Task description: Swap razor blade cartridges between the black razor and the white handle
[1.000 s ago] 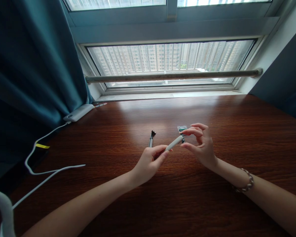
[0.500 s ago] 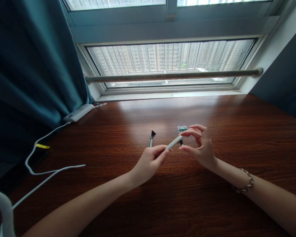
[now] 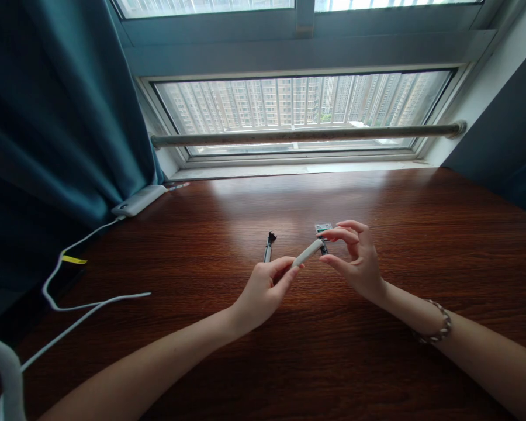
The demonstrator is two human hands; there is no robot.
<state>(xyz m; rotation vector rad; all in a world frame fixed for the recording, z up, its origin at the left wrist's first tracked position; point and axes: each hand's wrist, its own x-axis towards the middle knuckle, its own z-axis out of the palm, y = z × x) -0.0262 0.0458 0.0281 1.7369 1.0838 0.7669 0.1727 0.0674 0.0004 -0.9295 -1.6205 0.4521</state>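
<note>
My left hand [image 3: 265,289] grips the near end of a slim white handle [image 3: 307,254] and holds it slanted up to the right above the wooden desk [image 3: 377,362]. My right hand [image 3: 357,257] pinches a small dark part [image 3: 323,248] at the handle's far tip between thumb and forefinger. A small green and silver cartridge [image 3: 323,227] lies on the desk just beyond my right fingers. A second, dark handle with a forked head [image 3: 269,246] lies on the desk just beyond my left hand.
A white power bank [image 3: 139,200] sits at the desk's back left corner, with a white cable [image 3: 76,304] trailing off the left edge. A teal curtain [image 3: 56,117] hangs on the left. A metal rail [image 3: 307,134] and the window close off the far side.
The white handle's tip and my right fingers shifted slightly; the pinch at the tip tightened. Both arms stay in place.
</note>
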